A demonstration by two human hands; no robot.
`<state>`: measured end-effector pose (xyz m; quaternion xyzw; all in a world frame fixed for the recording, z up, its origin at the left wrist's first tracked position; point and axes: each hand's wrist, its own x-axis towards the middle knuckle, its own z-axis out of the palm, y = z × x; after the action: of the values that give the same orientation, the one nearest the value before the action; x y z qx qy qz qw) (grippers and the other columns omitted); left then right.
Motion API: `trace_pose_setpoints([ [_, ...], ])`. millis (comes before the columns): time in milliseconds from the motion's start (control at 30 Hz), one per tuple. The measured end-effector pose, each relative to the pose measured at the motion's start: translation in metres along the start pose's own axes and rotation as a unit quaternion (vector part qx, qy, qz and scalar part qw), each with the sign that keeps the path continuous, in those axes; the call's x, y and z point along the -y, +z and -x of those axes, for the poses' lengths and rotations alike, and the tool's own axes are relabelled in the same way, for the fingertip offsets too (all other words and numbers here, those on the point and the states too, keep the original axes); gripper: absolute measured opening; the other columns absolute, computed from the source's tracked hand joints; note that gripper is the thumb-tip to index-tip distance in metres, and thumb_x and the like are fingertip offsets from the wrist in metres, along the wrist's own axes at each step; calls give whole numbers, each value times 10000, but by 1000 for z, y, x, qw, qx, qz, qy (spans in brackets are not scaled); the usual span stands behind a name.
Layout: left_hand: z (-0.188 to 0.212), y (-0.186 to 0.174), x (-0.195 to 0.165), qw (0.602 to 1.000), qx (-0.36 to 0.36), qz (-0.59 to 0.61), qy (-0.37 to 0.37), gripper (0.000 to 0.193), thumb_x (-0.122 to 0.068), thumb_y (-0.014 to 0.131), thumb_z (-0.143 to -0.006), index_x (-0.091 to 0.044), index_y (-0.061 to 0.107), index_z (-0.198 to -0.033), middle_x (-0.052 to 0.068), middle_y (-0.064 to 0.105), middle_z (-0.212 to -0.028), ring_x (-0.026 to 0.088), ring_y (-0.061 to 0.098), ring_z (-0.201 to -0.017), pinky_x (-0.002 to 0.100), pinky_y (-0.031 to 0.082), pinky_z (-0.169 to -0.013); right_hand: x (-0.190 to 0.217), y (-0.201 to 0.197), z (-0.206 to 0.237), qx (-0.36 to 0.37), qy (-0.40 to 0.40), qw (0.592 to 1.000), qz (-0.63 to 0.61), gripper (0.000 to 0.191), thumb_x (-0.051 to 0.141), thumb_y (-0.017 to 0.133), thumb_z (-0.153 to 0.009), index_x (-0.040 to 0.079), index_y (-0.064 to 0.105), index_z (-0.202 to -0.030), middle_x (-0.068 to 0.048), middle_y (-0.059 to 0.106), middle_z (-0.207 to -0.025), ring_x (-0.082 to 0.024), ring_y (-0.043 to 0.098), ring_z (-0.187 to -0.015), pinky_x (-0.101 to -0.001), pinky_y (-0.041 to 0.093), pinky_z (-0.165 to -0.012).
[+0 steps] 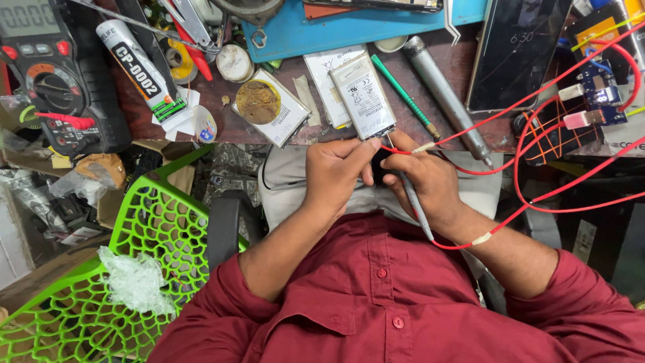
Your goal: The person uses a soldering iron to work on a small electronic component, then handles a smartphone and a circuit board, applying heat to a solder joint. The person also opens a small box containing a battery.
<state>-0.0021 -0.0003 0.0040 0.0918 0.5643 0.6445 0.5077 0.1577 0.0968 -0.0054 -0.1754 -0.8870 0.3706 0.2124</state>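
Head view, looking down. I see the left hand (334, 171) pinching the near end of a flat silver phone battery (363, 96), which lies tilted at the near edge of the surface (463, 57). The right hand (424, 178) is closed around a grey probe (411, 198) with a red lead (537, 202), its tip set against the battery's near end (the exact contact point is hidden by the fingers). The two hands sit just beside each other, thumbs nearly touching. A second battery (272, 106), stained brown, lies to the left of the first; a white one (326, 74) lies partly under it. A green-handled tool (403, 94) and a grey cylindrical tool (447, 97) lie to its right. A multimeter (50, 74) and a white tube (138, 67) occupy the far left; a green lattice chair (134, 242) stands below the surface.
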Motion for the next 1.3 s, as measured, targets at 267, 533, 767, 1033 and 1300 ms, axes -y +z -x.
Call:
trace_pose_setpoints([
  [267,1,1,1,1000,-8,-4,1,239,-100,704,-963,21,752,-763,42,656,-600,64,547,-520,229,380,-508,0,0,0,-1,-2,1000,2,232,120,751,-934,102,603,-1112,-115,691,-942,-330,689,-812,-427,526,-696],
  [533,-3,1,8,1000,-17,12,-9,242,-126,721,-946,5,752,-745,33,639,-592,67,540,-505,236,387,-502,1,1,1,-4,7,1000,16,235,124,761,-924,108,616,-1107,-97,681,-911,-325,691,-823,-429,531,-714],
  [767,-3,0,4,999,-21,17,-26,268,-133,715,-951,-8,731,-714,34,634,-578,66,536,-498,231,379,-495,2,0,-2,0,18,1000,22,251,122,767,-902,107,624,-1107,-111,699,-944,-332,686,-823,-429,528,-711],
  [1033,-3,0,5,1000,-8,25,-16,299,-137,714,-970,1,720,-706,34,628,-586,67,533,-504,235,371,-487,2,0,-2,0,16,1000,7,267,98,765,-902,105,615,-1123,-112,711,-973,-335,698,-862,-433,539,-740],
  [1300,-3,3,12,1000,-12,21,18,280,-124,711,-975,9,730,-729,26,628,-600,65,540,-517,235,384,-498,-2,0,1,9,27,1000,-5,260,92,768,-912,110,613,-1121,-97,705,-928,-330,706,-854,-435,541,-741],
])
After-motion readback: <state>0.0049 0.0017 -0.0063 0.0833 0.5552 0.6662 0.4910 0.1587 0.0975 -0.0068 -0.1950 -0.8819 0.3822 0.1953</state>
